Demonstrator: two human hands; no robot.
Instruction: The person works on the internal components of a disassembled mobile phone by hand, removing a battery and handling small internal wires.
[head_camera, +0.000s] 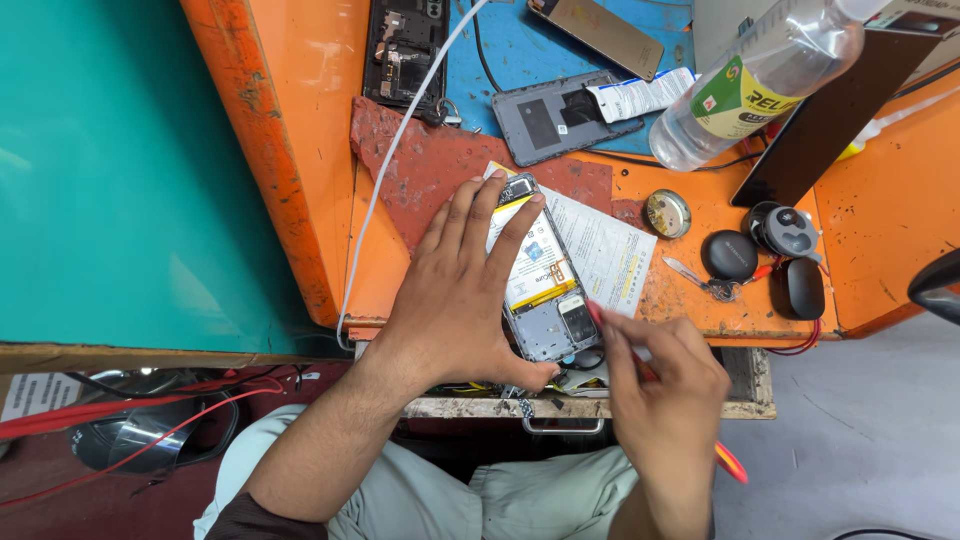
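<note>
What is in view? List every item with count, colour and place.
Opened grey smartphone with exposed battery: 1, grey and white, under left hand.
Red-handled screwdriver: 1, red, in right hand.
White printed paper sheet: 1, under the phone.
Grey phone back cover: 1, on blue mat.
Clear plastic water bottle: 1, upper right.
Black round earbud cases: 3, right of the paper.
White cable: 1, across the orange bench.
Left hand: pressing the phone.
Right hand: gripping the screwdriver.

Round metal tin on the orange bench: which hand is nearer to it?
The left hand, though neither touches the round tin. Its fingers press the opened phone to the tin's left. The right hand, holding a red-handled tool, is lower, below the tin.
</note>
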